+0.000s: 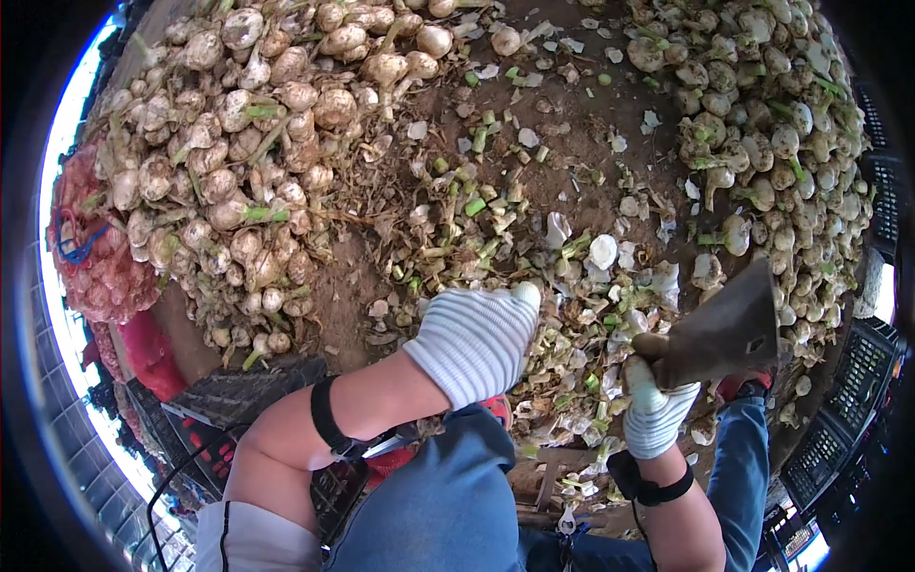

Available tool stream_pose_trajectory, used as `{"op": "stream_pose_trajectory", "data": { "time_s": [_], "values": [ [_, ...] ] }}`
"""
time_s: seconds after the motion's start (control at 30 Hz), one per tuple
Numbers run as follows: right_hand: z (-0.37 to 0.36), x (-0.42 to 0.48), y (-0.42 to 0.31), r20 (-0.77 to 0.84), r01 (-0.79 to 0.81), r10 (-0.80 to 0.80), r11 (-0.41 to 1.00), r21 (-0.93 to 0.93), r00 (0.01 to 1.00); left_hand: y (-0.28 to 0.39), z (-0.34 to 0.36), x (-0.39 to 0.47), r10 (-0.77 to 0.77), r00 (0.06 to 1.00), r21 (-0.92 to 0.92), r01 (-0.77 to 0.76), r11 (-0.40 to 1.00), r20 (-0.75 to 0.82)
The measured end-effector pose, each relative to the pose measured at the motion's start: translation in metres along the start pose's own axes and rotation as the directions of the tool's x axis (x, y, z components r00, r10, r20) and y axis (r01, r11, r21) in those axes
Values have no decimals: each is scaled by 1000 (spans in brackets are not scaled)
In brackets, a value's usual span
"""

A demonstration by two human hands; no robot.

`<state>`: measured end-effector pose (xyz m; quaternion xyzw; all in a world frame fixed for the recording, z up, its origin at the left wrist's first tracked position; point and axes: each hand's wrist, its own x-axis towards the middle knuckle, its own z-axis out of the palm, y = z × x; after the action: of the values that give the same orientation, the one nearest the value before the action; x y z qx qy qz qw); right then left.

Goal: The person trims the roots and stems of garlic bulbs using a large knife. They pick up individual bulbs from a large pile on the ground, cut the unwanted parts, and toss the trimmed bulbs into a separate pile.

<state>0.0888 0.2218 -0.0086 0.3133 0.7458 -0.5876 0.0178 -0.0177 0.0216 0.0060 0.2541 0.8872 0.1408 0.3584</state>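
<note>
My right hand point(654, 411), in a striped white knit glove, grips the short handle of a broad-bladed metal chopping knife point(729, 329). The blade flares up and to the right, beside the pile of garlic at the right. My left hand point(475, 343), gloved the same way, is held over garlic trimmings point(565, 357) in front of my knees. Its back faces me and its fingers are mostly hidden, so whether it holds anything cannot be told. Between the two hands lie cut stem pieces, papery skins and sliced root ends.
Soil-covered garlic bulbs point(229, 143) with stems form a large heap at the left. Another heap of garlic bulbs point(772, 143) runs along the right. A red mesh sack point(107, 272) of bulbs stands at far left. Black plastic crates point(836, 407) line the right edge.
</note>
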Motion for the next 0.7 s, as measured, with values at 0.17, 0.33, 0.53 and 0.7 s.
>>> {"op": "stream_pose_trajectory", "data": {
  "time_s": [0.17, 0.33, 0.53, 0.7],
  "values": [
    [-8, -10, 7, 61, -118, 121, 991, -55, 991, 1, 0, -5, 9, 990, -553, -88, 829, -144],
    [-2, -23, -2, 158, -76, 94, 990, -116, 983, 3, 1, -9, 113, 933, -671, -326, 666, -341],
    [11, -28, -16, 263, -151, 151, 988, -21, 953, -1, 5, -6, 105, 823, -650, -513, 561, -559],
    [25, -24, -41, 206, -59, 64, 998, -29, 976, 0, 11, -11, -55, 963, -918, -269, -290, -265]
  ]
}}
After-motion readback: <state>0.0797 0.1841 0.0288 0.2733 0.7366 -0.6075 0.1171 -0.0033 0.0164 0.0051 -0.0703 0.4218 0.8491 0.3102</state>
